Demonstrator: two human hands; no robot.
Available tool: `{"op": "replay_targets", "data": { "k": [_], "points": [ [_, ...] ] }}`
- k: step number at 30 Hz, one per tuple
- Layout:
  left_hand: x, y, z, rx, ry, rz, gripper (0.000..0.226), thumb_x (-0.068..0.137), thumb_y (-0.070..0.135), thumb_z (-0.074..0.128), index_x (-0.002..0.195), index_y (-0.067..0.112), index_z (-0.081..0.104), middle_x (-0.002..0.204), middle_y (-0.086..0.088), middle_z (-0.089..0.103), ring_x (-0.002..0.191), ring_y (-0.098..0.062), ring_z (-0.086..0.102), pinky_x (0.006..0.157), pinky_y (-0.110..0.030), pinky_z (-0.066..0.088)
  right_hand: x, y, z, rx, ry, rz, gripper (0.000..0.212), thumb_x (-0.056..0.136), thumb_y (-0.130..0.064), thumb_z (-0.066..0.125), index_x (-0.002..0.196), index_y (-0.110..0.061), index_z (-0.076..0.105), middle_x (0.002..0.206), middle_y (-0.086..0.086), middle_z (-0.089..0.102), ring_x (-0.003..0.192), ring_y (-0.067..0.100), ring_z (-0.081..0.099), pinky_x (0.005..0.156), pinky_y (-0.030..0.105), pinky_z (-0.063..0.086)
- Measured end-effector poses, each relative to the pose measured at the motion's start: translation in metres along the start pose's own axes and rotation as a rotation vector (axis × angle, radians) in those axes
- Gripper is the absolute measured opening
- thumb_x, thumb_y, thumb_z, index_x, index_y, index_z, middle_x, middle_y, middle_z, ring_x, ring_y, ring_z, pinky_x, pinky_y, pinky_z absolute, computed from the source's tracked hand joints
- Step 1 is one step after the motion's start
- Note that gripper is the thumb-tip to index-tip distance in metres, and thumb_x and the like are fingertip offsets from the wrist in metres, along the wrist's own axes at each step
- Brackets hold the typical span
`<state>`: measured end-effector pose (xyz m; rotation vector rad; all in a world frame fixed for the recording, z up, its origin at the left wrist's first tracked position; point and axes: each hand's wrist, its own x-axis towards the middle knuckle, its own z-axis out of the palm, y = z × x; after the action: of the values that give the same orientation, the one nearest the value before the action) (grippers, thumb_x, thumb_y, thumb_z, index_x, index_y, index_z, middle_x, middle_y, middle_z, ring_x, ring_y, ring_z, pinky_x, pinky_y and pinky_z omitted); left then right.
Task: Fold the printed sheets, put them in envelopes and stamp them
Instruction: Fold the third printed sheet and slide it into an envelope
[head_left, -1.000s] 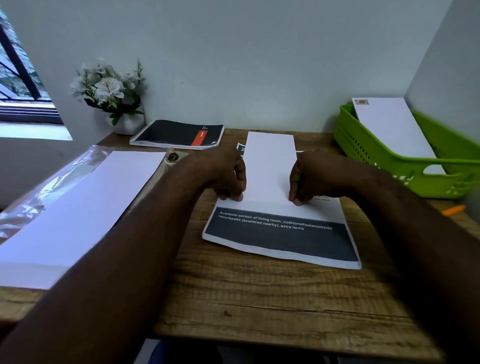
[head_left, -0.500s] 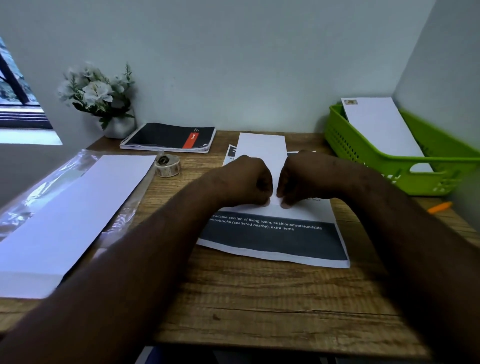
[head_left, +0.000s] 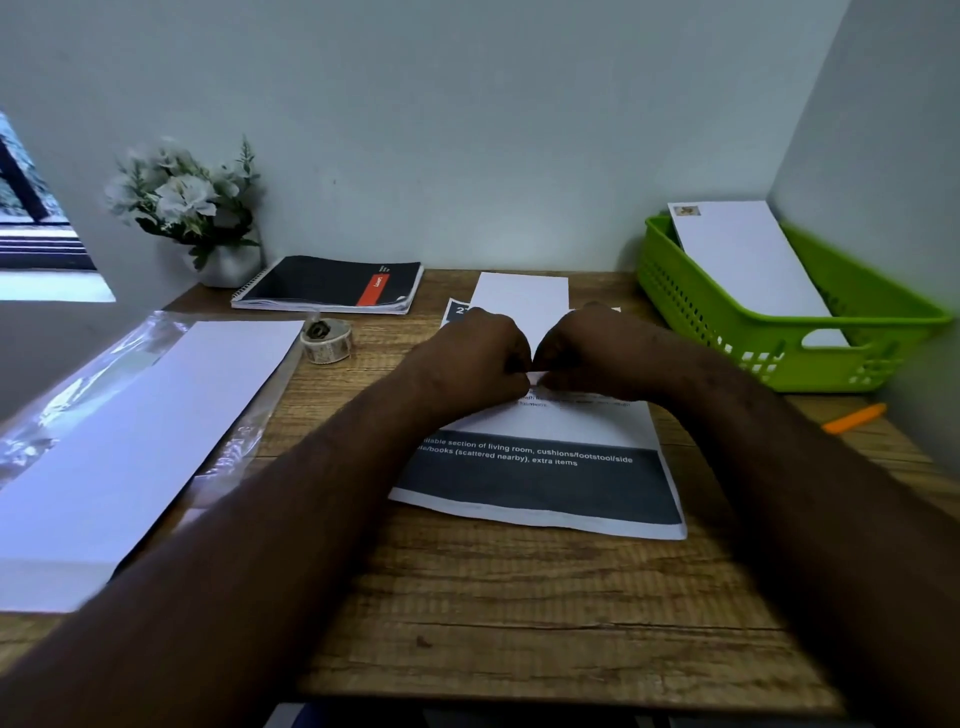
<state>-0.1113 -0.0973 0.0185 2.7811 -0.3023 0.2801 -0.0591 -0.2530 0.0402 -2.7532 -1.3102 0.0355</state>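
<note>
On the desk (head_left: 519, 623), the printed sheets (head_left: 540, 488) lie in the middle, with a folded sheet (head_left: 522, 301) on top of them toward the back. Both hands, left (head_left: 475, 358) and right (head_left: 587, 353), sit side by side on that folded sheet's near edge. A stack of envelopes (head_left: 140, 431) lies at the left; the roll of stamps (head_left: 326, 340) is just right of its far end. Behind the roll lies a notebook (head_left: 332, 283), with a flower pot (head_left: 223, 262) to its left. A basket (head_left: 779, 332) stands at the right rear, an envelope (head_left: 743, 260) leaning in it, a pen (head_left: 852, 418) before it
</note>
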Motion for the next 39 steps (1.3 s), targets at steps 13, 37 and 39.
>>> {"op": "replay_targets", "data": {
  "k": [13,37,39],
  "points": [
    [0.002,-0.027,-0.023,0.051,0.085,-0.139,0.024,0.080,0.011,0.072,0.103,0.014,0.075,0.105,-0.008,0.070,0.100,-0.023,0.062,0.083,-0.027,0.046,0.001,0.029,0.001,0.120,0.408,-0.043,0.009,0.085,-0.026,0.070,0.085,-0.019,0.076,0.077,-0.003,0.072,0.071,0.016,0.064,0.067,0.037,0.051],
    [-0.011,-0.078,-0.040,-0.549,0.145,-0.705,0.081,0.077,-0.005,0.073,0.145,0.020,0.037,0.139,-0.008,0.046,0.096,-0.029,0.059,0.057,-0.037,0.059,0.024,0.072,0.057,0.318,0.547,0.391,0.046,0.077,-0.036,0.073,0.116,-0.013,0.064,0.119,0.000,0.061,0.114,0.018,0.053,0.098,0.028,0.038],
    [-0.013,-0.076,-0.040,-0.370,0.090,-0.705,0.078,0.078,-0.001,0.073,0.145,0.017,0.037,0.135,-0.014,0.050,0.093,-0.032,0.062,0.065,-0.039,0.058,0.024,0.067,0.057,0.205,0.452,0.321,0.041,0.085,-0.039,0.065,0.117,-0.014,0.065,0.126,0.005,0.061,0.122,0.021,0.050,0.104,0.031,0.035]
  ]
}}
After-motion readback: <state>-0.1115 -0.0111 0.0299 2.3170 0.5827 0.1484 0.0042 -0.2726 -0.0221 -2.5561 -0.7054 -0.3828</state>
